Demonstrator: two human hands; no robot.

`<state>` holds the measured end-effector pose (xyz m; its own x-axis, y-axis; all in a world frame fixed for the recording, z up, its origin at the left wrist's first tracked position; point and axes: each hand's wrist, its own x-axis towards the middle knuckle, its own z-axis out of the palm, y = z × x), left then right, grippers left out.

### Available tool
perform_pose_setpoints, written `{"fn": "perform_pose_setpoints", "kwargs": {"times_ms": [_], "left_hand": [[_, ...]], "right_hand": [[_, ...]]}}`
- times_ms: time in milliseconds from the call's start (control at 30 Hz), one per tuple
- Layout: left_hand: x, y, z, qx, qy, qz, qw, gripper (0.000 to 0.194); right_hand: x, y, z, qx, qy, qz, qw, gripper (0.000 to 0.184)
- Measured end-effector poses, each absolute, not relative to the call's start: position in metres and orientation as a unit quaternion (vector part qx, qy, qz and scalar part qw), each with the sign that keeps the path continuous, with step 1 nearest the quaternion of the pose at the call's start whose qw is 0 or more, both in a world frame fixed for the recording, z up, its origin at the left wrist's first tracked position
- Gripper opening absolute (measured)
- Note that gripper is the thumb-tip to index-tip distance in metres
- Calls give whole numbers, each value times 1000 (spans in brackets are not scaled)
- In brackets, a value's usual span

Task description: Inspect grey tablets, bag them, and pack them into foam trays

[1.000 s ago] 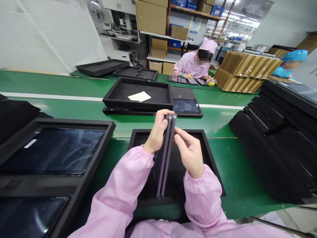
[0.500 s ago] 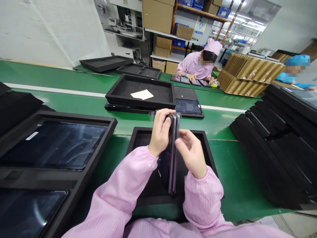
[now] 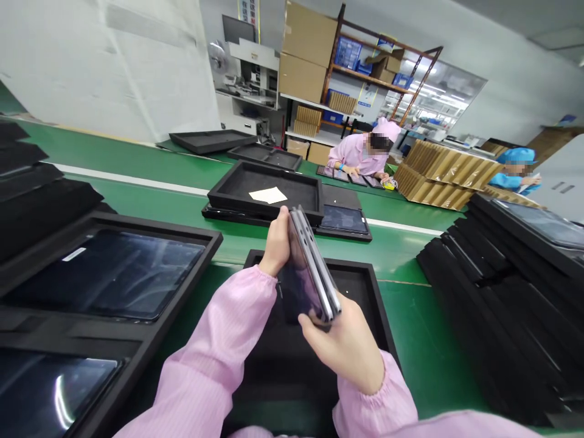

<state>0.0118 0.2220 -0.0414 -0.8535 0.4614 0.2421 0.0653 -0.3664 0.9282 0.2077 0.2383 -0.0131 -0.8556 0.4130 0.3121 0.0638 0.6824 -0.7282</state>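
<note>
I hold two thin dark tablets [image 3: 310, 267] pressed together on edge, tilted with the top away from me. My left hand [image 3: 276, 243] grips their far upper end, fingers wrapped behind. My right hand [image 3: 347, 347] cups the near lower end from below, fingers closed on it. Both hands hover over an empty black foam tray [image 3: 360, 286] on the green bench in front of me.
Black trays with tablets [image 3: 114, 274] lie at my left. A tall stack of black trays [image 3: 511, 292] fills the right. Across the green belt sits a tray with a paper slip [image 3: 267, 194]. Two other people work farther back by cardboard stacks [image 3: 442, 173].
My right hand slid from the upper end of the tablets down to their near lower end. The tablets tipped from upright to leaning away. The camera view lifted a little.
</note>
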Motion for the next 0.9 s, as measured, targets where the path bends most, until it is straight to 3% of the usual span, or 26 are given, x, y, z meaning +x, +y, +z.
{"fn": "perform_pose_setpoints", "kwargs": {"times_ms": [133,200,900], "left_hand": [[15,215,-25,393,572,708,128,76],[15,213,-25,416,570,695,139,76],[10,218,-33,402,618,671,77,71]], "right_hand": [[211,249,-8,-101,-930,351,50,27],[210,252,-6,-99,-930,354,1,34],[217,275,-5,-61,-921,385,-15,21]]}}
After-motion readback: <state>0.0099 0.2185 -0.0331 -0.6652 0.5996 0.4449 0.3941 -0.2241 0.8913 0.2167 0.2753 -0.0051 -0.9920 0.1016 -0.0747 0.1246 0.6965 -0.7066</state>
